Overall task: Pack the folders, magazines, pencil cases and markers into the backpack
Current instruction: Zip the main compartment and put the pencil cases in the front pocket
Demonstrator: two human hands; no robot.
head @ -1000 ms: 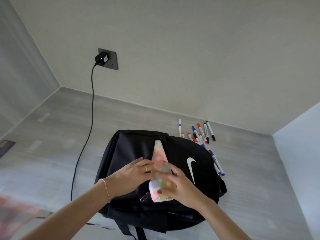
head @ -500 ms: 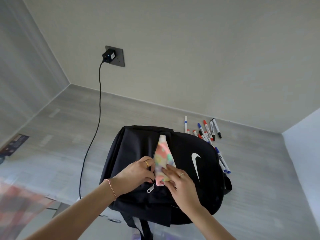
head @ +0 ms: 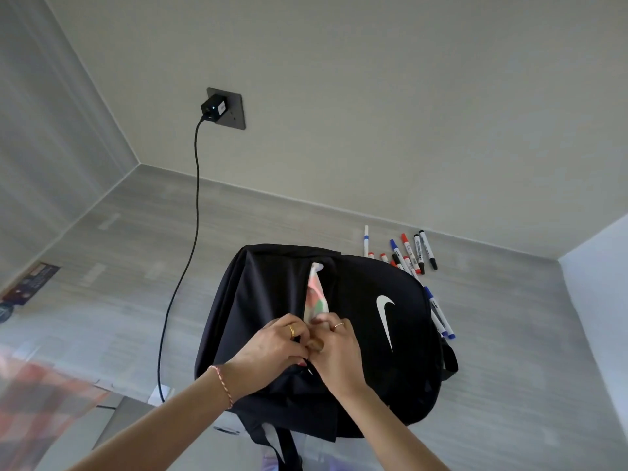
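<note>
On top of the backpack (head: 272,300), my left hand (head: 272,348) and right hand (head: 334,355) pinch the pencil case (head: 316,297); I should push it down slowly, holding the slot wide.

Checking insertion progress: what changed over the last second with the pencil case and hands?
The pencil case went deeper into the backpack opening; its lower end, outside a second ago, is now tucked in, with only the upper part showing. Both hands moved together at the opening's near end: left hand and right hand, fingers curled at the case and fabric. The markers stay on the floor, the backpack unmoved.
</note>
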